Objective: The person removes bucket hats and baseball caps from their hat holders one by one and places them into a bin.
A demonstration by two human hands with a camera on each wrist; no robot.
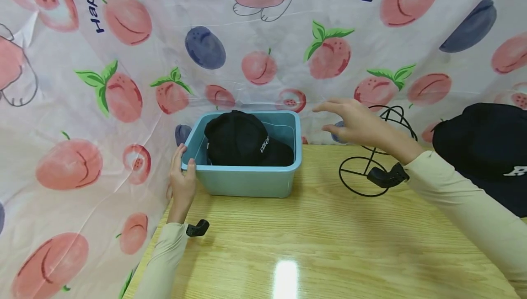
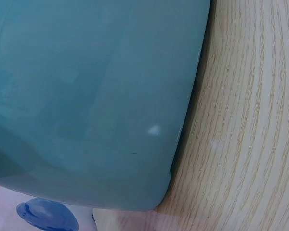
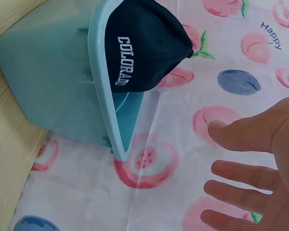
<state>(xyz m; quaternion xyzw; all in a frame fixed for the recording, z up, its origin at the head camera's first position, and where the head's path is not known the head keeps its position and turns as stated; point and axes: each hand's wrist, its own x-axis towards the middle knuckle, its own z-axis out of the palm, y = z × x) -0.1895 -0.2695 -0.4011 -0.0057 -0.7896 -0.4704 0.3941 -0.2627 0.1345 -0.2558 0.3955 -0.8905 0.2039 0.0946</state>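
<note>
A blue-green plastic bin (image 1: 247, 182) sits on the table against the printed cloth. Inside it lies a black baseball cap (image 1: 236, 136) with white lettering, its brim toward the right. My left hand (image 1: 182, 182) holds the bin's front left corner, thumb at the front and fingers along the left side. In the left wrist view the bin's wall (image 2: 96, 106) fills much of the picture. My right hand (image 1: 356, 123) is in the air to the right of the bin, fingers spread and holding nothing. The cap's lettered front (image 3: 139, 48) shows above the rim in the right wrist view.
To the right stands a black wire rack (image 1: 370, 157), partly behind my right forearm. Another black cap (image 1: 486, 148) with a white logo is at the far right. The fruit-print cloth (image 1: 263, 29) hangs behind and to the left of the wooden table (image 1: 329, 244).
</note>
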